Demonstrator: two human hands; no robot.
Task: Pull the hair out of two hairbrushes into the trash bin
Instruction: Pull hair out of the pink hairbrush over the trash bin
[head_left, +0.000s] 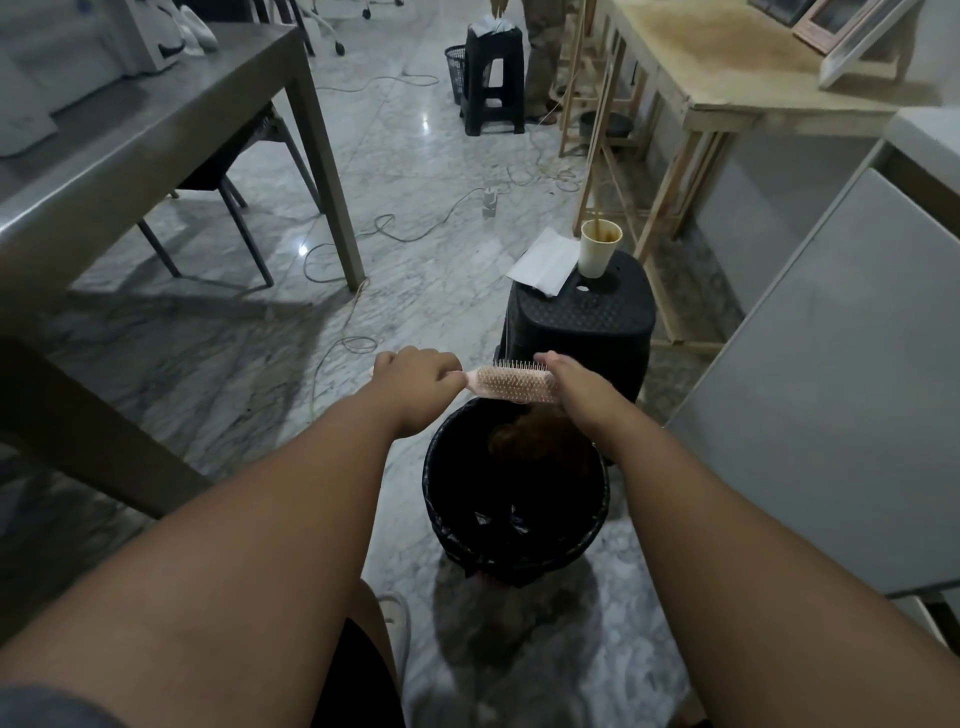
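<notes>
Both bare arms reach out forward and down, forearms angling in toward each other. Left grip (418, 389) is a tight fist, knuckles up, wrapped round the handle of the hairbrush (511, 383). Right grip (569, 376) sits near it at the far end, fingers curled over the brush head. Wrists are roughly level, both bent slightly inward, elbows nearly straight.

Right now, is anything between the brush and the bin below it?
Nothing visible. The brush is held over the bin's open mouth; only brown hair shows beneath it.
</notes>
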